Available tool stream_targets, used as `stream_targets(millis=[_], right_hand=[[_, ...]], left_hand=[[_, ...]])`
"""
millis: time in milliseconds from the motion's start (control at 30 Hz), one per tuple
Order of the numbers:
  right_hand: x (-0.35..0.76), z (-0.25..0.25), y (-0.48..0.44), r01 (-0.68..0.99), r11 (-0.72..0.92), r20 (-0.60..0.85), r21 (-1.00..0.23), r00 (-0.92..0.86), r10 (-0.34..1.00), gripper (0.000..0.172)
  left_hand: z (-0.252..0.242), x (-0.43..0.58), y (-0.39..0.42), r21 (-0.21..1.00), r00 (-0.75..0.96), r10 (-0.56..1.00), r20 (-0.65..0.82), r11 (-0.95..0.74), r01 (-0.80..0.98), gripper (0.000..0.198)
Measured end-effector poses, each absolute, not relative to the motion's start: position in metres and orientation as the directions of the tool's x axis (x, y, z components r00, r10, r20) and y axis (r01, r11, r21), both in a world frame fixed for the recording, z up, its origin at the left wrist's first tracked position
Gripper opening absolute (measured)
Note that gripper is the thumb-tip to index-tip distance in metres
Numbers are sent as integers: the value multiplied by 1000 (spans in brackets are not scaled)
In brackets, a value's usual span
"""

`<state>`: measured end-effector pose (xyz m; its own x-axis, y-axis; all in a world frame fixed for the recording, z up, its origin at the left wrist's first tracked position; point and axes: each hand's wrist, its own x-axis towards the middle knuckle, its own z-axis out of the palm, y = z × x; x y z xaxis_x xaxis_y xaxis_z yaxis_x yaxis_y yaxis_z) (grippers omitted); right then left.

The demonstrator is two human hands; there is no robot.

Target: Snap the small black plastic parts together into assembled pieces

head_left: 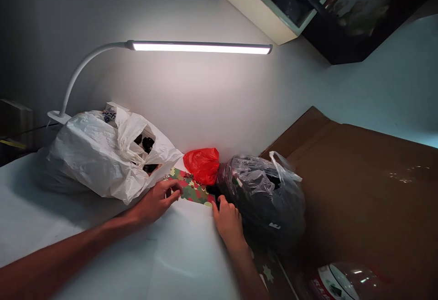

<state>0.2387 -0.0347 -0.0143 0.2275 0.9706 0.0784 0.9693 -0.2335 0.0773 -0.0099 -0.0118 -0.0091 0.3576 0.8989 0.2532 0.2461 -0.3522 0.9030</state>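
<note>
My left hand (167, 196) rests by the left edge of a camouflage-patterned sheet (196, 195), its fingers curled and the thumb and fingertips close together. Whatever they pinch, if anything, is too small to make out. My right hand (228, 221) is at the sheet's right end, fingers bent and the thumb near the index finger. Just beyond it lies a small black piece (214, 190), partly hidden by the dark bag. Several tiny dark bits (189, 176) are scattered on the sheet. Behind the sheet sits a knotted red plastic bag (202, 165).
A white plastic bag (92, 154) with black items inside stands left. On the right are a full dark-looking plastic bag (270, 199), a large cardboard box flap (362, 190) and a clear jar (359, 281). A lit lamp (201, 48) and a wall shelf (260, 8) hang overhead.
</note>
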Motion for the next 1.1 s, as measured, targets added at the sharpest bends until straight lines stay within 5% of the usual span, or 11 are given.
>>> stream_targets(millis=[167,333,467,600,733,833,967,1100], right_hand=[[240,-20,-36,957,-265,54,121,261,964,22],[243,-10,-44,976,-218,160,18,212,964,20],[229,10,-62,954,95,264,-283,-17,964,23],[203,27,-75,687,302,215,-661,-211,953,30],[183,26,-77,453,270,211,-850,-176,961,26],[171,13,-84,383,249,261,-890,-20,965,42],[148,-12,-106,528,297,297,-796,-88,951,10],[127,-29,-121,645,348,324,-680,-161,932,15]], left_hand=[[-9,-10,-12,911,368,898,241,-340,232,26],[-11,-12,-14,886,383,879,283,-393,247,23],[-9,-16,-18,851,457,819,346,-479,214,32],[-9,-13,-23,767,574,673,466,-631,117,56],[-11,-8,-24,857,586,719,373,-509,80,32],[-11,-9,-22,899,518,804,294,-416,135,36],[-14,-13,-18,907,399,887,232,-345,241,40],[-21,-13,-15,913,366,908,205,-312,263,38]])
